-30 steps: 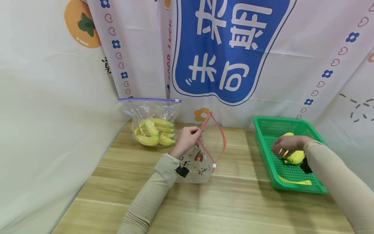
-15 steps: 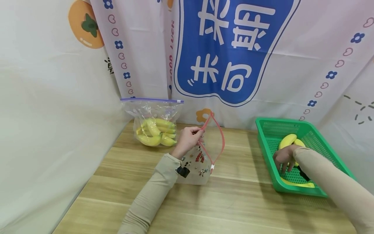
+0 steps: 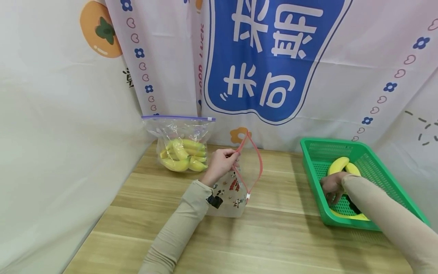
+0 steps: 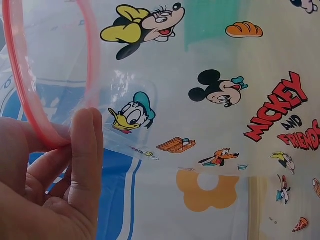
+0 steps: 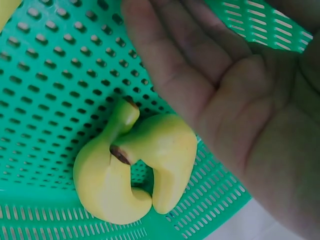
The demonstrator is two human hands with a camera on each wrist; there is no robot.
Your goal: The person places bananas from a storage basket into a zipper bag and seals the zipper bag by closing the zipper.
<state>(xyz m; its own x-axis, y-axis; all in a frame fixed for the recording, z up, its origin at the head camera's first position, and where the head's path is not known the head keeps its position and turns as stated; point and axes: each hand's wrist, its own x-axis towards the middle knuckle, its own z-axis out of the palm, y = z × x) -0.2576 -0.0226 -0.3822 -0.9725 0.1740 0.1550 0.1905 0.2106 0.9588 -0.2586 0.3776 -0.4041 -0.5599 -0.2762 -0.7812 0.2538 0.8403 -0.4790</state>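
My left hand [image 3: 221,163] pinches the red zip edge of a clear zip bag [image 3: 222,207] printed with cartoon figures. The bag's mouth gapes to the right, with a white slider at its lower corner. In the left wrist view, the thumb and fingers [image 4: 86,160] grip the red strip. My right hand [image 3: 332,185] is down inside a green basket [image 3: 318,201], fingers extended by its left wall. Below that palm, the right wrist view shows two bananas [image 5: 107,185], side by side on the mesh. Another banana [image 3: 356,217] lies along the basket's front wall, near the fingertips.
A second clear bag [image 3: 178,127] with a purple zip stands at the back left of the wooden table [image 3: 273,236], holding several bananas [image 3: 178,150]. Behind the table hangs a printed cloth [image 3: 328,99]. Another cloth [image 3: 68,152] borders the left side.
My right hand has moved down and forward in the basket, toward the front banana, uncovering the two bananas behind it. My left hand keeps its hold on the bag. The view has shifted slightly.
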